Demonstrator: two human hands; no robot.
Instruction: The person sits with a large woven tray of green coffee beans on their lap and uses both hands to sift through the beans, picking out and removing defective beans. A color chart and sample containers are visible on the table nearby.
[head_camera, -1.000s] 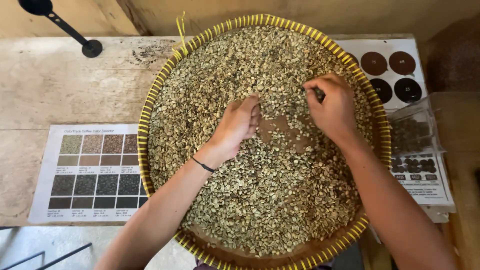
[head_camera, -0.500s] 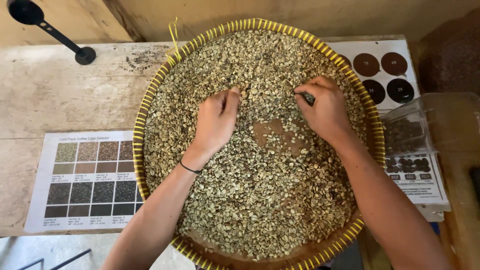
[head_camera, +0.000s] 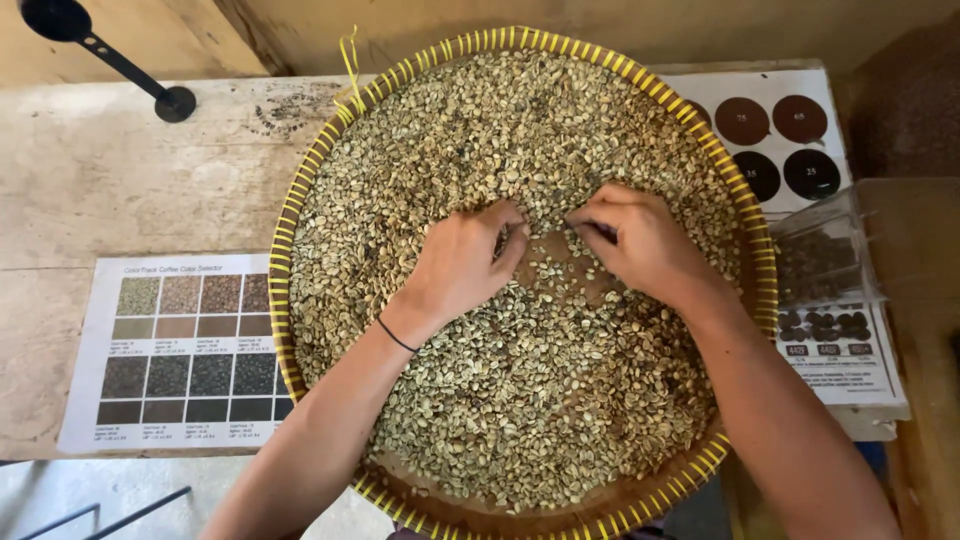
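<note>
While the wide woven basket (head_camera: 285, 300) takes up the middle of the wooden table (head_camera: 120, 180), everything else sits around it. A black long-handled scoop (head_camera: 100, 55) lies well off the basket's upper left. A printed sheet of colour swatches (head_camera: 180, 350) lies just beside its left rim.

Pale green coffee beans (head_camera: 500, 400) fill the basket almost to the rim, and a small patch of bare weave shows at its centre. The left hand (head_camera: 460, 265), with a thin dark band (head_camera: 397, 335) on its wrist, lies palm-down on the beans just left of that patch. Its fingers are side by side and slightly bent, gripping nothing. The right hand (head_camera: 645, 245) lies just right of the patch, fingers curled inward and thumb drawn towards the forefinger. I cannot tell whether a bean is pinched there. The fingertips of the two hands nearly meet.

Beyond the basket's right rim lie a card of dark round samples (head_camera: 770, 140) and a clear plastic box (head_camera: 820, 255).

This looks like hand-sorting, with the hands raking the beans apart to pick through them. The next move seems to call for a light spreading touch and a fine fingertip pinch on single bad beans, with the beans kept inside the rim.
</note>
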